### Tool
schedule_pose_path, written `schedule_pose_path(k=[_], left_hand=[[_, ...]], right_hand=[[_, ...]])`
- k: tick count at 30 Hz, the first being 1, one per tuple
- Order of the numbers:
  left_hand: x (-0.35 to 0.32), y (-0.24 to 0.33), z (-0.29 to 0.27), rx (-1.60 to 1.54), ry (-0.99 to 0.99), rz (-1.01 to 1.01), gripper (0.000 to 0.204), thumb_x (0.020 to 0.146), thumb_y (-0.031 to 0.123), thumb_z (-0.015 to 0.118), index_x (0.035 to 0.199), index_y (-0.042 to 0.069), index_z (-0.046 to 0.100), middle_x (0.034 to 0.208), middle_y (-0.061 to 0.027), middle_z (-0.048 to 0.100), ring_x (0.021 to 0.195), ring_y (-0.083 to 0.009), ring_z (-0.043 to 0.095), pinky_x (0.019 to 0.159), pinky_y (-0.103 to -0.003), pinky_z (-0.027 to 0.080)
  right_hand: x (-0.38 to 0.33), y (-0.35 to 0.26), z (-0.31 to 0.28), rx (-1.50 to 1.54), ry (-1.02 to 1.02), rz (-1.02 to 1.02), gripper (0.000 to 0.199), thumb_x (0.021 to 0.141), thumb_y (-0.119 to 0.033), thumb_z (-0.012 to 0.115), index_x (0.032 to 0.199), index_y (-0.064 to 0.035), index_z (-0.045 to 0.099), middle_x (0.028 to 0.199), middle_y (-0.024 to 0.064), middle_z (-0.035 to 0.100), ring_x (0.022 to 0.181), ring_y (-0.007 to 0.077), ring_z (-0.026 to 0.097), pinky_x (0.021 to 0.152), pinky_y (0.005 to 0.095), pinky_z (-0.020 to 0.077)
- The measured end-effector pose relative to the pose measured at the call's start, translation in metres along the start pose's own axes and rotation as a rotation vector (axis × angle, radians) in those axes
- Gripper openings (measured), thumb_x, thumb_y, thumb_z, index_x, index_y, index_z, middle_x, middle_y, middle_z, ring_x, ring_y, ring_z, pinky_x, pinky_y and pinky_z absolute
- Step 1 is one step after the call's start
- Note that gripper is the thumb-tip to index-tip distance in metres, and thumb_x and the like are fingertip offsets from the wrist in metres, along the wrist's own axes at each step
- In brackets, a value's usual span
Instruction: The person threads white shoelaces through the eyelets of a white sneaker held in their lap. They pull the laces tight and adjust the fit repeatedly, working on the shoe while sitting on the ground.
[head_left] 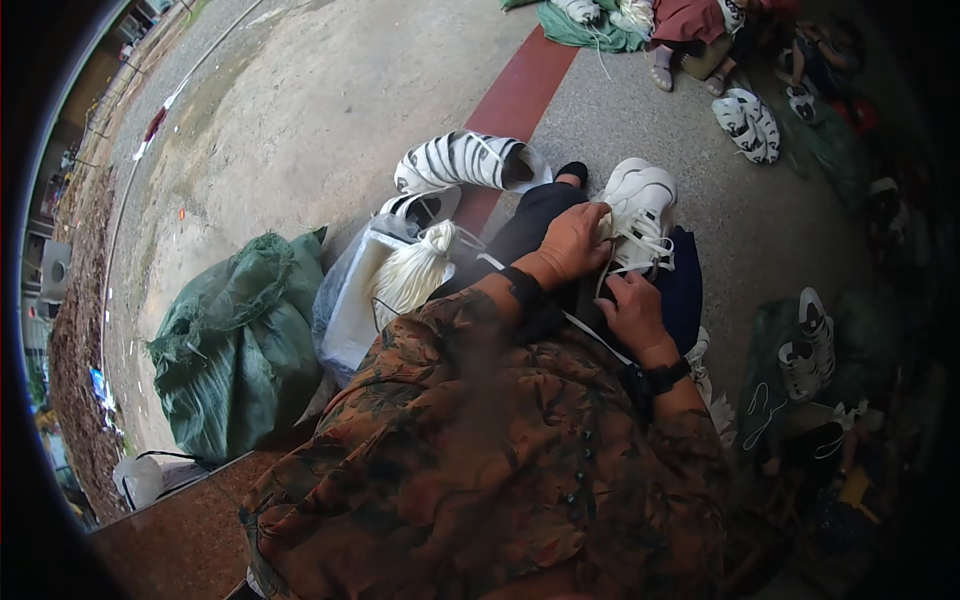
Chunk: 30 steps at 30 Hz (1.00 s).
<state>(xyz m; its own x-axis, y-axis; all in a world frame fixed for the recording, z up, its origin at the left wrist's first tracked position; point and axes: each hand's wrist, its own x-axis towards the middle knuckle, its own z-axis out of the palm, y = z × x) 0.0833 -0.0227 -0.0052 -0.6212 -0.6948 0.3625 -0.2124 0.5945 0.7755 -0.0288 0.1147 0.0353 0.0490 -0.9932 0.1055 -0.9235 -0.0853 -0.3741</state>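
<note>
A white shoe (648, 200) is right of the left hand (576, 243), which holds its side. The right hand (638, 312) curls near the lace (640, 243); I can't tell if it grips.

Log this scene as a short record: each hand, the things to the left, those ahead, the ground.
left hand: at the left side of a white shoe; exact grip unclear
right hand: at the shoe's near end, by its white laces
to the left: cream cord bundle, green sack
ahead, leftward: row of white-and-dark shoes
ground: grey, with a red stripe
</note>
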Motion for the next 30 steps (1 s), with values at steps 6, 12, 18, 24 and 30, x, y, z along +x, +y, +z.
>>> schedule_pose_path(k=[6, 12, 18, 24, 30], left_hand=[[-0.003, -0.017, -0.025, 0.192, 0.086, 0.101, 0.051, 0.063, 0.019, 0.074, 0.107, 0.005, 0.052, 0.105, -0.0141, 0.053, 0.105, -0.0335, 0.050, 0.091, -0.040, 0.041], [-0.015, -0.019, -0.065, 0.230, -0.016, -0.191, 0.063, 0.067, 0.022, 0.075, 0.121, 0.005, 0.048, 0.126, -0.0182, 0.043, 0.117, -0.0377, 0.043, 0.098, -0.044, 0.038], [-0.013, -0.028, -0.074, 0.329, -0.043, -0.348, 0.063, 0.072, 0.031, 0.068, 0.126, 0.009, 0.044, 0.130, -0.0222, 0.038, 0.121, -0.0398, 0.039, 0.098, -0.049, 0.035], [-0.008, -0.042, -0.080, 0.356, -0.077, -0.393, 0.063, 0.074, 0.032, 0.066, 0.127, 0.009, 0.042, 0.130, -0.0234, 0.037, 0.122, -0.0400, 0.037, 0.099, -0.049, 0.033], [-0.018, -0.054, -0.088, 0.374, -0.032, -0.453, 0.058, 0.077, 0.031, 0.064, 0.126, 0.008, 0.043, 0.129, -0.0232, 0.037, 0.119, -0.0391, 0.039, 0.095, -0.047, 0.036]], right_hand=[[-0.002, 0.017, 0.027, -0.252, -0.062, 0.018, 0.041, 0.057, -0.013, 0.076, 0.091, -0.0025, 0.056, 0.092, 0.0221, 0.050, 0.084, 0.0401, 0.052, 0.075, 0.0483, 0.0414], [-0.004, 0.034, 0.035, -0.182, 0.043, -0.098, 0.017, 0.060, 0.003, 0.058, 0.077, 0.0015, 0.055, 0.083, 0.0239, 0.050, 0.078, 0.0432, 0.051, 0.069, 0.0505, 0.0405], [-0.005, 0.037, 0.033, -0.072, -0.127, -0.148, 0.017, 0.060, -0.004, 0.062, 0.074, 0.0016, 0.054, 0.076, 0.0222, 0.053, 0.074, 0.0428, 0.055, 0.065, 0.0495, 0.0433], [-0.006, 0.082, 0.071, -0.212, -0.044, -0.365, 0.024, 0.058, -0.012, 0.071, 0.072, -0.0040, 0.052, 0.064, 0.0155, 0.052, 0.060, 0.0360, 0.055, 0.052, 0.0467, 0.0408], [0.029, 0.068, 0.072, -0.189, -0.135, -0.413, 0.024, 0.059, -0.012, 0.070, 0.071, -0.0037, 0.052, 0.065, 0.0162, 0.052, 0.060, 0.0364, 0.055, 0.052, 0.0470, 0.0406]])
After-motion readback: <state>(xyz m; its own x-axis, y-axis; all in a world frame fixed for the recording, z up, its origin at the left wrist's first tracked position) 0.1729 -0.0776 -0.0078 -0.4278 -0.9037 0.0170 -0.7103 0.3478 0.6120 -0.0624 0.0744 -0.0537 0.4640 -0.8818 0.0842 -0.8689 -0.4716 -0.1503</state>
